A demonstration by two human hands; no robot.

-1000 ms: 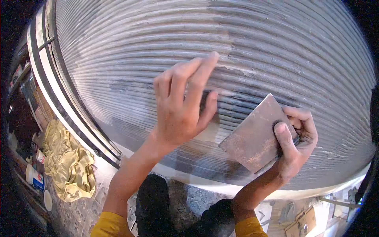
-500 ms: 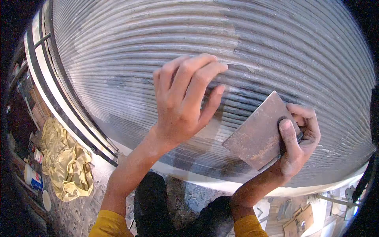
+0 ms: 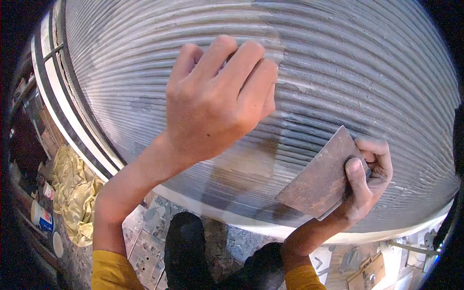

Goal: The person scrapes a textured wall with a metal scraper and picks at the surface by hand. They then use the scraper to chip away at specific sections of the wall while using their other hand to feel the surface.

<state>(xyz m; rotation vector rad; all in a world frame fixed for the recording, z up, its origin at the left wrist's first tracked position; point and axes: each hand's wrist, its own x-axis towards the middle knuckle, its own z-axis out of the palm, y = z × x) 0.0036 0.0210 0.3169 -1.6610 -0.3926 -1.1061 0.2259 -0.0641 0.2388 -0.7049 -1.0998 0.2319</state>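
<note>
A large curved wall of grey ribbed surface (image 3: 338, 72) fills most of the view, with a darker wet-looking patch right of centre. My left hand (image 3: 217, 94) is over its upper middle, knuckles up and fingers curled toward the ribs; whatever the fingertips pinch, if anything, is hidden behind them. At the lower right my right hand (image 3: 369, 176) grips a flat metal scraper plate (image 3: 316, 179) by its dark handle, thumb on the near face. The plate is tilted, with one corner pointing up, in front of the ribs.
Black and white curved bands (image 3: 63, 108) edge the surface at left. Beyond lie a crumpled golden cloth (image 3: 75, 193) and a white bucket (image 3: 42, 216). Below are tiled floor and my dark-trousered legs (image 3: 186, 241). A cardboard piece (image 3: 367, 275) lies at the lower right.
My left hand has risen and come nearer the camera, its fingers now curled with the thumb tucked behind. My right hand and the scraper sit slightly lower in view.
</note>
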